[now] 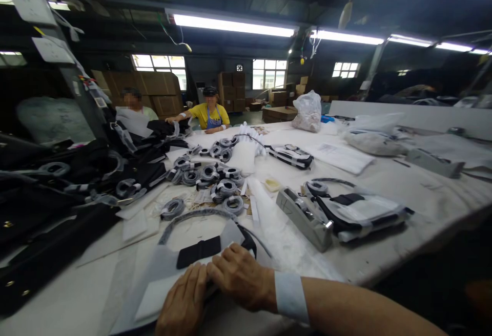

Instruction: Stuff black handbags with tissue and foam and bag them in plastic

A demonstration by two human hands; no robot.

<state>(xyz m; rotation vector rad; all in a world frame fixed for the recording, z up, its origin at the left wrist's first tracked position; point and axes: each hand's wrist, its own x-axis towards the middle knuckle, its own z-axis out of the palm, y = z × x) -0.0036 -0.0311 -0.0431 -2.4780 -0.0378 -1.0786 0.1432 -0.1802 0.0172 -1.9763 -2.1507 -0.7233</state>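
Note:
Both my hands rest close together at the near edge of the white table [384, 192]. My left hand [184, 302] lies palm down with its fingers flat on a clear plastic sleeve with white paper [157, 290]. My right hand [240, 277], with a white wristband, has its fingers curled and pressed down on the same packet beside a black strap piece [199, 250]. A grey coiled strap [192, 216] arcs just beyond them. What the right fingers grip, if anything, is hidden.
Several rolled grey straps [209, 174] crowd the table's middle. A grey tape dispenser [305, 218] and a bagged strap bundle [365, 213] lie to the right. Black bags [57, 192] pile at left. Two people [209, 113] sit at the far end. A filled plastic bag [307, 111] stands behind.

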